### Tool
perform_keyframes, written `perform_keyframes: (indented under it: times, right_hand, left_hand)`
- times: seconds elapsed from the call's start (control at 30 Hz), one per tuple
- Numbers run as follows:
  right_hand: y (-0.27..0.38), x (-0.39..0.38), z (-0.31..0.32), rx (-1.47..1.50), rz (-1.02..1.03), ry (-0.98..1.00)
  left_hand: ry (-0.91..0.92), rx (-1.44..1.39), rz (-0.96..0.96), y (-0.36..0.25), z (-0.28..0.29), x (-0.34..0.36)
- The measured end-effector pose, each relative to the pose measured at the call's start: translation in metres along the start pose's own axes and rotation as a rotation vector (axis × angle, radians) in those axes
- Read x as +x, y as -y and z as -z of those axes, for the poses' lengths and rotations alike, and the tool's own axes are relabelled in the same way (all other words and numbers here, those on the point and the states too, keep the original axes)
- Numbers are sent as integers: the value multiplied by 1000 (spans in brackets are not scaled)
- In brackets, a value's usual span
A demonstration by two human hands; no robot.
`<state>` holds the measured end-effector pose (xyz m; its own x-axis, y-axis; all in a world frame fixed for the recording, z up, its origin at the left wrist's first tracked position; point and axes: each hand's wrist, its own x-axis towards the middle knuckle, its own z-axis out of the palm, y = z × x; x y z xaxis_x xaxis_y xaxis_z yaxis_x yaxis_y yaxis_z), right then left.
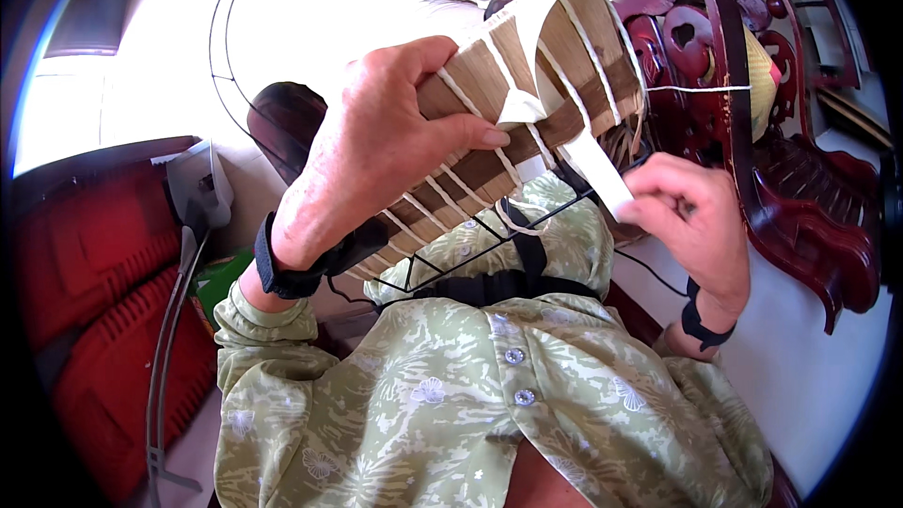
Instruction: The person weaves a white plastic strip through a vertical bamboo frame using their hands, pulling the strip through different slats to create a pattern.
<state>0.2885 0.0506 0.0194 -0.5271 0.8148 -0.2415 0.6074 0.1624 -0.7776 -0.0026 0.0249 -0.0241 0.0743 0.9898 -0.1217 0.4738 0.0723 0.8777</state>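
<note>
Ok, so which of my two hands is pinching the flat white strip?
Your right hand, the one on the picture's right: it pinches the white strip, while your left hand instead grips the wooden slats.

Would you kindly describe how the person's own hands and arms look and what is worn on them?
The left hand and the right hand are both ungloved. A wide black fabric-like band circles the left wrist, and a similar black band the right. Above them are loose pale-green sleeves with a whitish leaf-and-flower print.
</note>
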Motion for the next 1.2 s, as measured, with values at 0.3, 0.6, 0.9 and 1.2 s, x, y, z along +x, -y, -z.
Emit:
perform_keyframes:
  times: [0.3,0.6,0.9,1.2]
  right_hand:
    - [-5,-2,19,-64,240,268]
    - [18,19,-17,30,-10,-44]
    - [-31,-21,44,-15,-70,124]
    - [11,12,-24,156,192,-28]
  left_hand:
    - [-5,-46,3,1,6,0]
    - [-28,-52,20,-3,2,-2]
    - [-107,-92,25,1,3,-2]
    - [-126,-229,144,-12,21,-11]
